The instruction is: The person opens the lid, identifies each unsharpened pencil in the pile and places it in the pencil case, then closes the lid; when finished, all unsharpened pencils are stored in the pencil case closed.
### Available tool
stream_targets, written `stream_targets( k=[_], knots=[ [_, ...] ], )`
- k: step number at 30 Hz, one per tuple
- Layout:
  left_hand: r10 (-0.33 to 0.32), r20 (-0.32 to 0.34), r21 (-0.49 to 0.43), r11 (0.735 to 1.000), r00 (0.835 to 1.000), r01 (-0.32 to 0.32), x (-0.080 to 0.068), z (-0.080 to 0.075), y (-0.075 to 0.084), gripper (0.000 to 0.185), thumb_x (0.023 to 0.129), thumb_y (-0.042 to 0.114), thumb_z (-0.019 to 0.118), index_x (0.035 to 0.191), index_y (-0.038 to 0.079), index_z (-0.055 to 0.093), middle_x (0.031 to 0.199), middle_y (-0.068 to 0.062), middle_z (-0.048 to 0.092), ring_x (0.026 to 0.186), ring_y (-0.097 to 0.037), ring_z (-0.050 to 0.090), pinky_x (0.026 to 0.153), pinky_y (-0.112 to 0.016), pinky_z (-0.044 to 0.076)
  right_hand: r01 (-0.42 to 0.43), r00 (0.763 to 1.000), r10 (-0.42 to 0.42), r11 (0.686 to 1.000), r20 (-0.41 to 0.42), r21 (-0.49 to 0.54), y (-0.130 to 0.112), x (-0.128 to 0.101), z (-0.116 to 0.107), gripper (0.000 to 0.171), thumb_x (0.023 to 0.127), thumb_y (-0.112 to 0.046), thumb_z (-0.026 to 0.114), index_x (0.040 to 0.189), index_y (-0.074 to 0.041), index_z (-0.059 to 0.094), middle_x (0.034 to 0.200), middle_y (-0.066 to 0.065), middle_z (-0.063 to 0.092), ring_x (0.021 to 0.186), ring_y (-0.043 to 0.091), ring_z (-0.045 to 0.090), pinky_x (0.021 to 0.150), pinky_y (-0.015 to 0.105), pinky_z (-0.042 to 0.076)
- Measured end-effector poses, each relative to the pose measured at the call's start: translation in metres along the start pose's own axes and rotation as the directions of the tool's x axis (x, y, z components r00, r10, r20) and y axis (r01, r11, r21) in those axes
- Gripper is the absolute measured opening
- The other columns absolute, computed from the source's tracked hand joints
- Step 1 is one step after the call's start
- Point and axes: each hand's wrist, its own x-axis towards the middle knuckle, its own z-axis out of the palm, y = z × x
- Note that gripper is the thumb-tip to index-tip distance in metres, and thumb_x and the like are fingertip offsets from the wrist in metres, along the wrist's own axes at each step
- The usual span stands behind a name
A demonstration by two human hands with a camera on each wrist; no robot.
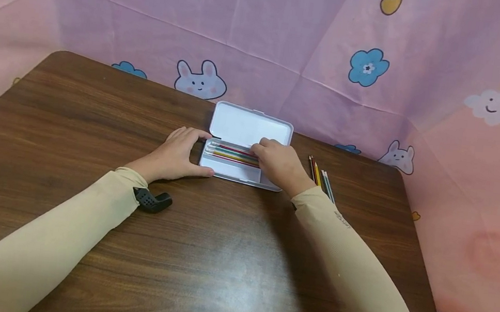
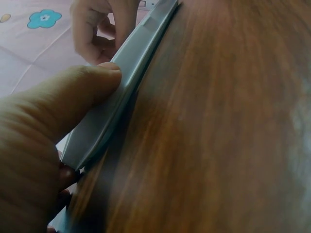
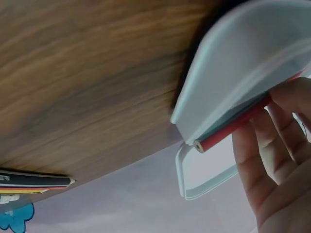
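A white pencil case (image 1: 246,148) lay open near the far edge of a dark wooden table (image 1: 200,254). The left hand (image 1: 177,155) gripped its left end, thumb curled against the front wall. The right hand (image 1: 279,162) pinched a red pencil (image 3: 233,127) over the tray (several colored pencils (image 1: 233,154) lay inside). More loose pencils (image 1: 320,177) rested just right of the case.

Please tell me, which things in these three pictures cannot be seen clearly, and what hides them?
- Head view: the right hand covers the right end of the white plastic pencil case, so its grip on the coloured pencils inside is unclear.
- Head view: the loose coloured pencils on the brown wooden table are too small to count.
- Left wrist view: the left hand fills the frame; the case interior is hidden.
- Right wrist view: the red pencil is hidden beyond its end.
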Motion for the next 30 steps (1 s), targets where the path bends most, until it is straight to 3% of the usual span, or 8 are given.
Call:
stream_targets(
  k=[10, 24, 30],
  knots=[
    [0.007, -0.005, -0.004, 1.000, 1.000, -0.007, -0.001, -0.001, 0.001, 0.094, 0.081, 0.055, 0.085, 0.150, 0.005, 0.043, 0.151, -0.016, 0.046, 0.144, -0.034, 0.036, 0.125, -0.055, 0.015, 0.037, 0.998, -0.035, 0.998, 0.053, -0.045, -0.003, 0.007, 0.001, 0.028, 0.104, -0.005, 0.055, 0.124, -0.014, 0.072, 0.105, 0.004, 0.068, 0.099, 0.021, 0.068, 0.077, 0.040, 0.060],
    [0.010, 0.015, -0.007, 1.000, 1.000, -0.010, -0.001, -0.002, 0.005, 0.095, 0.082, 0.054, 0.084, 0.151, 0.006, 0.042, 0.154, -0.016, 0.044, 0.146, -0.035, 0.033, 0.125, -0.055, 0.013, 0.025, 0.999, -0.024, 1.000, 0.037, -0.005, -0.002, 0.005, 0.004, 0.031, 0.102, -0.005, 0.058, 0.128, -0.014, 0.071, 0.111, 0.004, 0.069, 0.104, 0.021, 0.068, 0.082, 0.039, 0.060],
    [0.004, 0.011, -0.003, 1.000, 1.000, -0.004, -0.004, -0.002, 0.005, 0.094, 0.083, 0.054, 0.083, 0.151, 0.005, 0.042, 0.154, -0.016, 0.043, 0.148, -0.036, 0.031, 0.126, -0.056, 0.010, 0.025, 1.000, -0.025, 1.000, -0.007, 0.016, 0.002, -0.003, -0.002, 0.028, 0.100, -0.007, 0.060, 0.125, -0.013, 0.072, 0.107, 0.004, 0.069, 0.096, 0.020, 0.068, 0.074, 0.039, 0.060]
  ],
)
